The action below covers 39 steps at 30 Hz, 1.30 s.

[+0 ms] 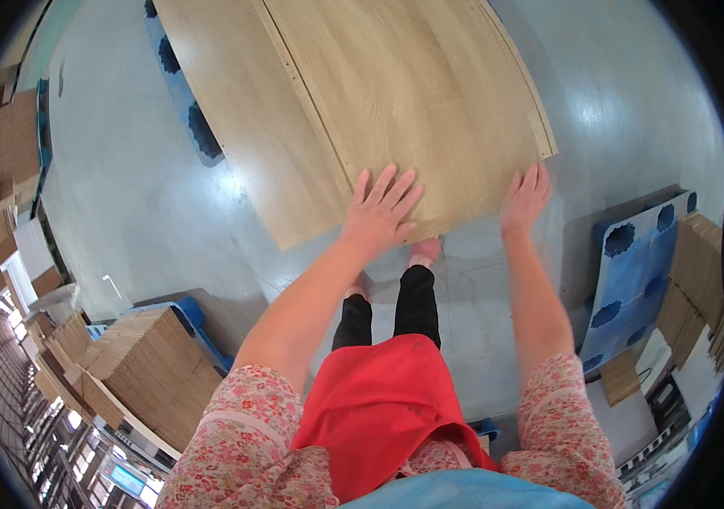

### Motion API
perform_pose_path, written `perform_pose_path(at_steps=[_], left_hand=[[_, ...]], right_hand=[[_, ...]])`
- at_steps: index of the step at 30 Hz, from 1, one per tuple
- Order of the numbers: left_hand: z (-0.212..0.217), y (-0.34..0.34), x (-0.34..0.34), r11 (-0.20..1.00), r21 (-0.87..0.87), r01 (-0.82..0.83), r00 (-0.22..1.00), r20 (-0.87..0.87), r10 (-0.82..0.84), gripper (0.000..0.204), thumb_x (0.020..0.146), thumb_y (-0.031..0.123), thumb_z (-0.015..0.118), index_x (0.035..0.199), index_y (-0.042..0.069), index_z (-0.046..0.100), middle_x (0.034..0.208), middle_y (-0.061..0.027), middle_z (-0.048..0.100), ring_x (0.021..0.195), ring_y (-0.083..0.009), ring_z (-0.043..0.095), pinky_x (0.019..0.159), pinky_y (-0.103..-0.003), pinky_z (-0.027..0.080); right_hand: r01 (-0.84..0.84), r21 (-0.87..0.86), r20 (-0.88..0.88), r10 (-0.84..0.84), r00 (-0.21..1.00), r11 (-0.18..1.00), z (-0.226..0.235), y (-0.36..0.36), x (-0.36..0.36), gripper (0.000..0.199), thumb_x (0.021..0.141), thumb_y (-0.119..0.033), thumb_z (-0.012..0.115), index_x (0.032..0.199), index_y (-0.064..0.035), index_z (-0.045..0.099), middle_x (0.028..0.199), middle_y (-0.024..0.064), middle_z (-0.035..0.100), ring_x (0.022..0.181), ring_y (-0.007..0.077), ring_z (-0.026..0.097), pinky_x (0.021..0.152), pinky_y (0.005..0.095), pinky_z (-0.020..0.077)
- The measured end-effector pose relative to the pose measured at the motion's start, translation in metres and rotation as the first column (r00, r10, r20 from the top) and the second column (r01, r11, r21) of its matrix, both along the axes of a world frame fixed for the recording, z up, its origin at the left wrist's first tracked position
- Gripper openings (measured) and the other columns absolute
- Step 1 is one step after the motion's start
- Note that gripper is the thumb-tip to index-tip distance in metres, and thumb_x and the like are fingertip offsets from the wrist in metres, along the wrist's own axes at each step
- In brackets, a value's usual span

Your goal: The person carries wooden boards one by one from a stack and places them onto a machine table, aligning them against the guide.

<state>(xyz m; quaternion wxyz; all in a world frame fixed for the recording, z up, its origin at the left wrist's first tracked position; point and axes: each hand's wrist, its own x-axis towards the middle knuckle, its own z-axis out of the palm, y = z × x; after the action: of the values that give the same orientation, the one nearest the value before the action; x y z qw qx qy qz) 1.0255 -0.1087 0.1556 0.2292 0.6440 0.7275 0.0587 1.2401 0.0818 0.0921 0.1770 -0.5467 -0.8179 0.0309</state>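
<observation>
Past the near corner of the blue pallet [177, 81], the wood-grain panel [404, 102] juts toward the person, its long axis seeming to run forward from both hands. The left hand [375, 222] lies open, fingers spread, on its near end beside the dark seam [311, 102]; the right hand [528, 199] is nearer the right corner, its grip impossible to tell

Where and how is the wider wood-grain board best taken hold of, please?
Probably by its near edge, toward the right corner, coming from the near side: the wider board lies flat, that edge facing the red apron. The right hand is beside that corner; the left hand lies on top.
</observation>
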Motion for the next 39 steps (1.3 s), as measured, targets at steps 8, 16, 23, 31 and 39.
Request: perform_pose_path(at_steps=[8, 16, 23, 31, 39], left_hand=[[0.006, -0.160, -0.059, 0.916, -0.020, -0.400, 0.897, -0.217, 0.386, 0.066, 0.082, 0.035, 0.060, 0.136, 0.004, 0.035, 0.142, -0.0176, 0.031, 0.133, -0.0330, 0.027, 0.107, -0.052, 0.020], [-0.010, -0.234, -0.171, 0.222, -0.043, -0.974, 0.223, -0.002, 0.975, 0.051, 0.094, 0.045, 0.038, 0.105, -0.001, 0.056, 0.103, -0.0243, 0.061, 0.099, -0.0400, 0.057, 0.083, -0.046, 0.043], [-0.007, -0.217, -0.154, 0.068, -0.120, -0.990, 0.080, -0.093, 0.992, 0.050, 0.094, 0.049, 0.036, 0.103, 0.005, 0.057, 0.101, -0.0183, 0.063, 0.095, -0.0363, 0.059, 0.079, -0.045, 0.046], [-0.009, -0.223, -0.153, 0.088, -0.115, -0.989, 0.094, -0.050, 0.994, 0.047, 0.093, 0.051, 0.039, 0.098, 0.008, 0.058, 0.095, -0.0145, 0.064, 0.090, -0.0348, 0.060, 0.075, -0.045, 0.047], [-0.009, -0.221, -0.152, 0.086, -0.101, -0.991, 0.087, -0.012, 0.996, 0.044, 0.093, 0.049, 0.041, 0.096, 0.008, 0.057, 0.098, -0.0137, 0.063, 0.091, -0.0344, 0.059, 0.074, -0.045, 0.047]], right_hand=[[0.035, -0.539, -0.050, -0.073, 0.996, 0.842, 0.045, -0.247, 0.005, 0.038, 0.081, -0.012, 0.062, 0.111, 0.0034, 0.046, 0.114, 0.0231, 0.048, 0.104, 0.0402, 0.046, 0.087, 0.0455, 0.0387], [-0.170, -0.960, -0.249, -0.405, 0.880, 0.221, 0.038, -0.307, -0.047, 0.050, 0.086, -0.024, 0.064, 0.121, 0.0067, 0.046, 0.111, 0.0157, 0.058, 0.099, 0.0195, 0.055, 0.082, 0.0342, 0.0452], [-0.402, -0.916, -0.266, -0.730, 0.630, -0.012, 0.025, -0.227, -0.081, 0.051, 0.090, -0.036, 0.060, 0.124, 0.0001, 0.047, 0.122, 0.0075, 0.055, 0.108, 0.0202, 0.054, 0.094, 0.0351, 0.0433], [-0.406, -0.913, -0.234, -0.779, 0.582, -0.029, 0.026, -0.210, -0.105, 0.053, 0.089, -0.038, 0.061, 0.123, -0.0004, 0.047, 0.121, 0.0081, 0.056, 0.108, 0.0219, 0.055, 0.093, 0.0368, 0.0453], [-0.321, -0.946, -0.248, -0.748, 0.615, 0.049, 0.040, -0.202, -0.121, 0.050, 0.089, -0.037, 0.062, 0.119, -0.0004, 0.047, 0.118, 0.0101, 0.056, 0.104, 0.0246, 0.057, 0.088, 0.0413, 0.0487]])
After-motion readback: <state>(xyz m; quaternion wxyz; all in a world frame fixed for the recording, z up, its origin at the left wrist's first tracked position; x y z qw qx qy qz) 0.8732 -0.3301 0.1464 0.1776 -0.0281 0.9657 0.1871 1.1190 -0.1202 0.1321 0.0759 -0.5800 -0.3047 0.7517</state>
